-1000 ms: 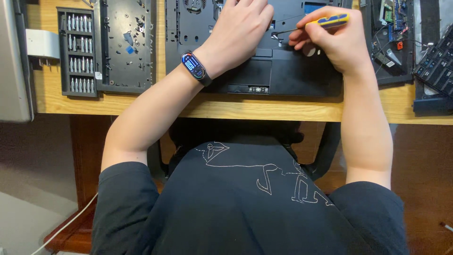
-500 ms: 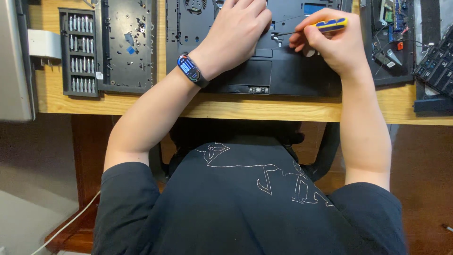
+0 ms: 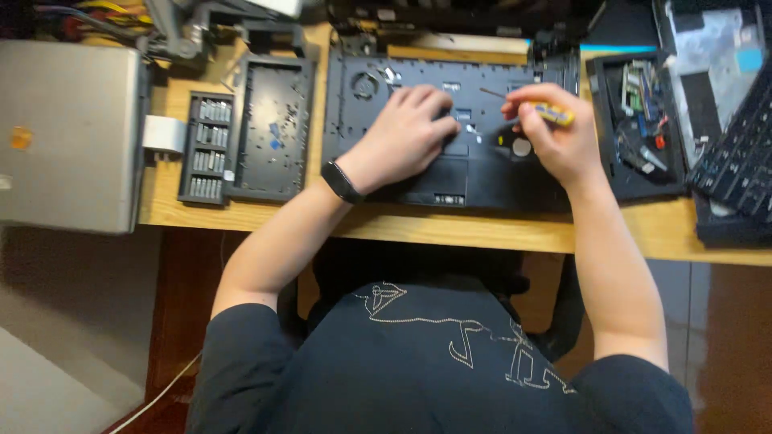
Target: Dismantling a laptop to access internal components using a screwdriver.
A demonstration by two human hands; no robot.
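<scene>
Overhead view of a person seated at a wooden desk [image 3: 265,217], working on an opened black laptop chassis [image 3: 450,173] that lies at the desk's middle, its near edge close to the desk's front edge. The left hand [image 3: 402,137], a dark band at its wrist, rests palm-down and loosely spread on the chassis, bracing it and gripping nothing. The right hand [image 3: 555,137], just right of the left, is closed around a yellow-handled screwdriver [image 3: 547,112] whose thin shaft points left over the chassis interior. The step in hand appears to be driving or loosening a small screw; the next move would call for a steady tip, seated squarely, with the chassis kept from shifting. Left of the chassis lie a detached black panel [image 3: 273,128] and, beyond it, a bit case [image 3: 205,145]; farther left, a grey closed laptop [image 3: 72,133]. Right of the chassis: another opened device [image 3: 635,120] and a keyboard [image 3: 736,165]. The floor below the desk is dim.
</scene>
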